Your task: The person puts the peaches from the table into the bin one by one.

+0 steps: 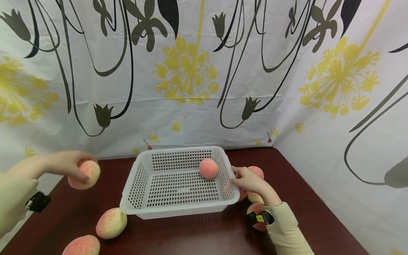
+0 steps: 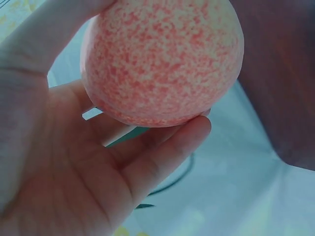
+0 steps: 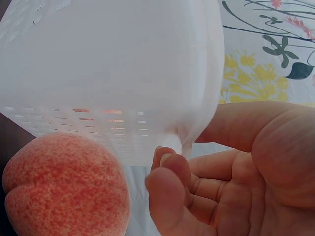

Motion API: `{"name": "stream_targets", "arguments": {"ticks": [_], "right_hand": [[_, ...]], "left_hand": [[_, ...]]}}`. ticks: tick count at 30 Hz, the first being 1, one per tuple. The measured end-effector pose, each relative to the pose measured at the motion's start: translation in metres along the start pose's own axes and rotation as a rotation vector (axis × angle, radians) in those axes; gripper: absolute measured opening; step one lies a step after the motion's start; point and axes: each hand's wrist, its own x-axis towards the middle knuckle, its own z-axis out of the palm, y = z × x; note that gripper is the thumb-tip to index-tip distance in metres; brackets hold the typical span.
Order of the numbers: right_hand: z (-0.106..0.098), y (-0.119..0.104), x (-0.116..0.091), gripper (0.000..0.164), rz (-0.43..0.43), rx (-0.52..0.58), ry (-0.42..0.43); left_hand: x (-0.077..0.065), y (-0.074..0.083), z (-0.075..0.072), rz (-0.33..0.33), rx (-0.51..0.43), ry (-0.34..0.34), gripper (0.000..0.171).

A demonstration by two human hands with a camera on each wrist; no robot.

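Note:
At the left, my left hand [image 1: 65, 163] holds a pink-and-yellow peach [image 1: 92, 173] above the table's edge. In the left wrist view, thumb and fingers curve around that peach [image 2: 162, 64]. A white perforated plastic basket [image 1: 178, 208] stands in the middle, with one pink peach [image 1: 208, 168] inside near its right wall. My right hand [image 1: 251, 181] grips the basket's right rim. In the right wrist view, the thumb is partly hidden behind the rim and the fingers curl beneath it; another peach [image 3: 66, 184] lies beside the basket wall.
On the dark red table [image 1: 191, 237], two peaches lie front left, one yellowish [image 1: 111, 223] and one pinker [image 1: 82, 246]. Several more peaches [image 1: 256, 171] cluster to the basket's right, partly hidden by my right hand and wrist. A flower-patterned cloth [image 1: 191, 120] hangs behind and along the right.

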Motion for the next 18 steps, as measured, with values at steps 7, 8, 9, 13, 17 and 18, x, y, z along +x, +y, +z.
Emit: {"name": "stream_targets", "arguments": {"ticks": [7,8,9,13,17,18], "right_hand": [[0.002,0.004,0.0,0.061,-0.004,0.023,-0.001],[0.002,0.004,0.0,0.061,-0.003,0.025,0.0],[0.002,0.005,0.0,0.062,-0.004,0.024,0.001],[0.001,0.003,-0.001,0.062,-0.009,0.016,0.005],[0.0,0.002,-0.002,0.061,-0.011,0.007,0.008],[0.0,0.002,-0.002,0.061,-0.007,0.005,0.01]], "left_hand": [[0.032,0.034,-0.033,-0.013,0.029,-0.023,0.051],[0.036,0.038,-0.036,-0.015,0.032,-0.025,0.051],[0.04,0.041,-0.038,-0.015,0.037,-0.026,0.051],[0.053,0.052,-0.041,-0.014,0.048,-0.019,0.054],[0.066,0.061,-0.039,-0.007,0.074,-0.015,0.055],[0.07,0.064,-0.038,-0.006,0.078,-0.017,0.054]]}}
